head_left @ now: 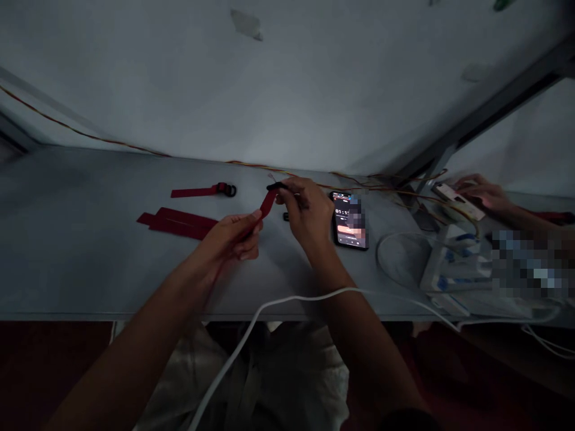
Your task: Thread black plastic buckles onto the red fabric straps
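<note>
My left hand [238,233] is closed around a red fabric strap [268,203], and a loose length trails down below the fingers. At the strap's upper end, the fingertips of my right hand [312,209] pinch a black buckle [275,186]; the strap meets it, but I cannot tell whether it passes through. Partly covered by my right hand, a small black piece [286,216] lies on the table. Beyond my left hand are flat red strips [179,222] and a short red strap [194,193] with black rings [229,190] at its right end.
A lit phone [350,230] showing a timer lies right of my right hand. A white power strip [433,263] stands farther right. One white cable [291,298] crosses over my forearms. Thin wires [251,164] run along the wall. Another person's hand [487,194] touches a pale device.
</note>
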`<state>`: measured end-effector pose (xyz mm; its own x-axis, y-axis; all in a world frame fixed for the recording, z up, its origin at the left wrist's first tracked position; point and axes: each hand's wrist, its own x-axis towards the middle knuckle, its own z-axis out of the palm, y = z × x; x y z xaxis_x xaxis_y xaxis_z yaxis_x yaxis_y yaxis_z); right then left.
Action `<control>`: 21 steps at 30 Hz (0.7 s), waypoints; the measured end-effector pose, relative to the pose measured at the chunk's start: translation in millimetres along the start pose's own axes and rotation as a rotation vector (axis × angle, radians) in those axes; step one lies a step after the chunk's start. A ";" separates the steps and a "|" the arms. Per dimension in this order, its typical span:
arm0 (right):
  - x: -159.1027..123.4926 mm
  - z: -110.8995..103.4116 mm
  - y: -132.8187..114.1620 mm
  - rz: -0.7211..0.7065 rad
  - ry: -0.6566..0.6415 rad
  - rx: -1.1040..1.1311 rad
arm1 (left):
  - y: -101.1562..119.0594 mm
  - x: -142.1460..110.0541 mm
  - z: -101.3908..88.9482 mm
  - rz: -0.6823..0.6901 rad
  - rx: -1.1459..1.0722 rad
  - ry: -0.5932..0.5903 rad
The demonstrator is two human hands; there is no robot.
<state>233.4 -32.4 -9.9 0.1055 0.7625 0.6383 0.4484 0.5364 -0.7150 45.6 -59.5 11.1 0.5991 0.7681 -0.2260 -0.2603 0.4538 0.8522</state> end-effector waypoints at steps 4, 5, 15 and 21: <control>-3.1 4.0 -0.3 0.034 -0.059 0.076 | -12.6 4.0 6.7 0.118 0.217 0.117; -3.6 5.2 -0.7 0.034 -0.054 0.068 | -14.3 5.4 8.2 0.131 0.281 0.133; 7.0 -3.4 25.1 0.159 0.043 -0.112 | 0.2 -5.4 1.9 0.037 0.460 0.037; 17.3 -27.7 63.8 0.196 -0.105 -0.463 | 49.4 4.1 -61.2 0.060 1.105 -0.061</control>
<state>288.4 5.0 -36.6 0.1482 0.8777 0.4558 0.7776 0.1814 -0.6021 -11.1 -6.3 23.4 0.6521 0.7383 -0.1722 0.5104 -0.2596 0.8199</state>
